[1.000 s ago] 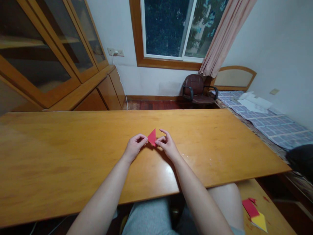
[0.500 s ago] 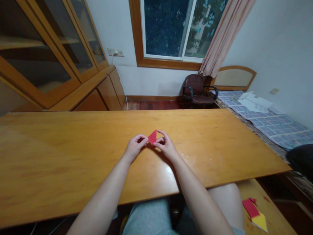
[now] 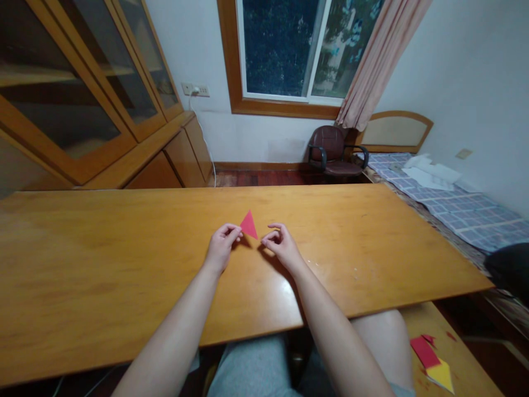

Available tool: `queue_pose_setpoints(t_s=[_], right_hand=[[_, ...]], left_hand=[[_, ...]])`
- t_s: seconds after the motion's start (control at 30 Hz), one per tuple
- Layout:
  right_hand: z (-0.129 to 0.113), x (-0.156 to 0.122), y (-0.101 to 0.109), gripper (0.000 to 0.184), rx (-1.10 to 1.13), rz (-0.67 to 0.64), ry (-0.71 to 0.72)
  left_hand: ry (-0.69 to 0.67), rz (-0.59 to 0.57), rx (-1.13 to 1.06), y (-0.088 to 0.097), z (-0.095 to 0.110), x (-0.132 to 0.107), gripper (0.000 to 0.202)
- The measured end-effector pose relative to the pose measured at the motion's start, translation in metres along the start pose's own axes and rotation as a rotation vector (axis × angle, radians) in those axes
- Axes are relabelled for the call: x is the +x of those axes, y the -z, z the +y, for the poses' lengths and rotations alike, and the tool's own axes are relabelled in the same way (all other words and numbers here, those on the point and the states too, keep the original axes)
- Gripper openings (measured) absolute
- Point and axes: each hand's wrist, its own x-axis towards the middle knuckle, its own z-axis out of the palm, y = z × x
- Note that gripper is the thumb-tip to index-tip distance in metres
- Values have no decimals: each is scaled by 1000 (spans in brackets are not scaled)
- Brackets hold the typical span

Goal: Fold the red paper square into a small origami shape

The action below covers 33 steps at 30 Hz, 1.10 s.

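A small red paper triangle is held up a little above the wooden table, its shadow falling below it. My left hand pinches the triangle's left corner between thumb and fingers. Just to the right of the paper is my right hand, apart from it, with the index finger raised and a gap between the fingers; nothing shows in it.
Tiny white scraps lie on the table to the right. Below the right edge, a lower wooden surface bears red paper and yellow paper. Beyond the table stand a glass-door cabinet, an armchair and a bed.
My right hand has let go of the paper triangle. My left hand has moved slightly left with it, and the triangle has turned so its point is up.
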Motion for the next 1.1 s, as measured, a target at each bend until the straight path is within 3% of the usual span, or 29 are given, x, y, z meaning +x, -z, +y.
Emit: queue_pose_setpoints(t_s=[0.17, 0.33, 1.1], right_hand=[[-1, 1, -1, 42, 52, 24, 17], [-5, -1, -5, 56, 61, -56, -35], [-6, -2, -4, 60, 30, -38, -23]], left_hand=[[10, -91, 46, -3, 9, -5, 23], [27, -175, 104, -9, 17, -11, 27], [4, -198, 153, -6, 13, -8, 26]])
